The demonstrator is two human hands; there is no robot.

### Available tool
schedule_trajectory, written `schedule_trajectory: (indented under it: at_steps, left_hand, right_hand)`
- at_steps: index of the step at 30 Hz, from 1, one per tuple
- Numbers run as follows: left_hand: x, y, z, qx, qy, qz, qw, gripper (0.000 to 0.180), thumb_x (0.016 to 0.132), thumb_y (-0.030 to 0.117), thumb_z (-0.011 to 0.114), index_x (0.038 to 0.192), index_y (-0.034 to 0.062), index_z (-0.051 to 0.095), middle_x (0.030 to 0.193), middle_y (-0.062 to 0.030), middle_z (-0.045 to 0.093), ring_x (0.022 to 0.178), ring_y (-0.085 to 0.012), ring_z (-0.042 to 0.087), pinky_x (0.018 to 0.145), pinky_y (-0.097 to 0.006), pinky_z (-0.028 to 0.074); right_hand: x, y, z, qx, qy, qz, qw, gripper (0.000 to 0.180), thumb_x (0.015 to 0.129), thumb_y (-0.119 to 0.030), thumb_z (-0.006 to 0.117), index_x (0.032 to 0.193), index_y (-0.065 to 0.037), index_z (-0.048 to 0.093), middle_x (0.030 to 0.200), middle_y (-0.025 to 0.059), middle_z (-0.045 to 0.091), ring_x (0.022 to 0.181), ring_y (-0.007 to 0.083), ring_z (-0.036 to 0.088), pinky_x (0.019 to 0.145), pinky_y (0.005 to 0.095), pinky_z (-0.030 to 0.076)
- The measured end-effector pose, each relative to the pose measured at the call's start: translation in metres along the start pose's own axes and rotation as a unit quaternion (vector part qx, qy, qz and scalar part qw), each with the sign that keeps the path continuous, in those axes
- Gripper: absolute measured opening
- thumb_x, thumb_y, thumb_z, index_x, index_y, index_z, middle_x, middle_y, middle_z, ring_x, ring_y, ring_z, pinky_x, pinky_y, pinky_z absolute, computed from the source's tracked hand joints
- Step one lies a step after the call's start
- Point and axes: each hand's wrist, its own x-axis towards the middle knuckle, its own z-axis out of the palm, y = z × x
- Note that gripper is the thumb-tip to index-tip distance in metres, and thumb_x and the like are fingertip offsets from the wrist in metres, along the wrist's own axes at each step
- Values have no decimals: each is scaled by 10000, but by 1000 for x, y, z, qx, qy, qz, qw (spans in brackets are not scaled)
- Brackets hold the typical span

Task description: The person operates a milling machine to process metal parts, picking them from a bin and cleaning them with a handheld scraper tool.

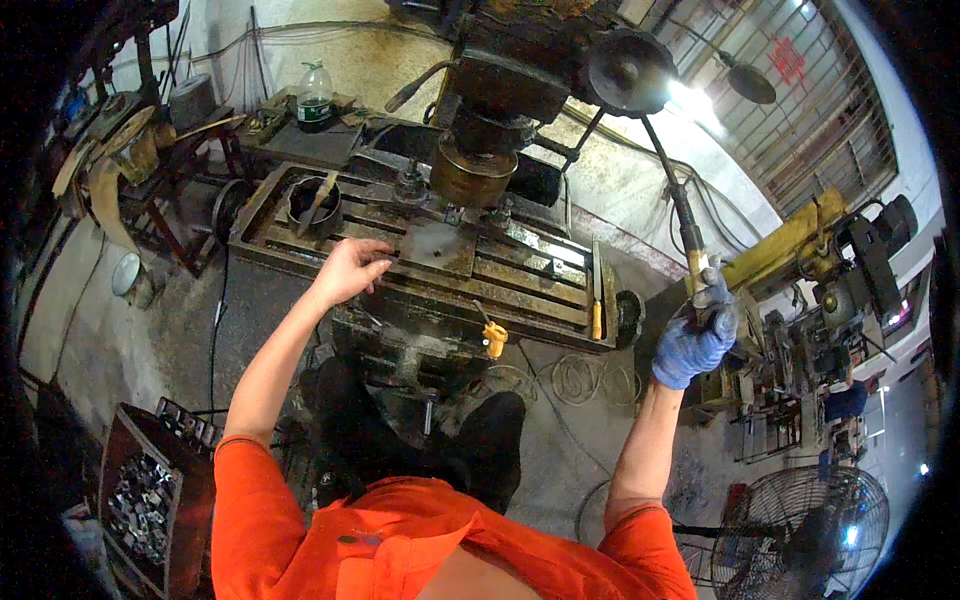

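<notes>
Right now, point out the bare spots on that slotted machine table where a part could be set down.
Free: the slotted table between the flat plate and the file at its right end. Crowded: the left end, with the round tin and left hand, and under the spindle.

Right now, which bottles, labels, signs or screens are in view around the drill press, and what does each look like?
Plastic bottle: on the bench behind the machine table, upper left; clear, rounded, with a green label band.
Red sign: behind the window grille, upper right; small red characters on a pale ground, too small to make out.
Screens: none in view.
</notes>
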Motion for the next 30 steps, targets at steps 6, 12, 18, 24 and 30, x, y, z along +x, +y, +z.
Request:
schedule_trajectory:
  at_steps: [6,12,18,24,30]
  left_hand:
    - [-5,3,-1,7,-15,5,1000,285,815,69,566,1080,-37,558,723,-78,615,593,-102,568,460,-245,474]
    - [-7,3,-5,-26,-10,18,999,264,816,62,559,1058,-42,568,708,-77,614,580,-99,565,463,-244,476]
    - [-24,17,-25,-12,30,22,999,265,814,71,561,1053,-42,571,704,-79,615,557,-102,562,470,-248,472]
    - [-95,9,-90,92,38,14,995,276,815,108,578,1064,-11,570,722,-60,610,574,-86,548,539,-258,470]
    - [-261,-6,-205,217,204,-100,949,318,785,103,591,1073,-27,560,712,-41,603,612,-95,534,564,-263,453]
  right_hand:
    - [-7,4,3,-17,-9,-40,999,407,876,-327,461,844,53,603,753,78,576,710,144,493,872,365,364]
    - [-18,1,0,-69,10,33,997,365,850,-319,473,769,22,577,723,77,552,876,245,523,1008,455,266]
    - [-11,16,-10,-13,-3,18,1000,431,825,-333,520,925,80,595,829,107,599,819,207,548,931,359,368]
    - [3,3,-16,-290,-80,-130,945,254,818,-144,532,978,39,605,978,144,610,872,225,569,827,324,448]
    - [6,-2,-44,-263,-39,-126,956,181,833,-42,517,992,11,585,1074,135,579,949,241,553,857,351,448]
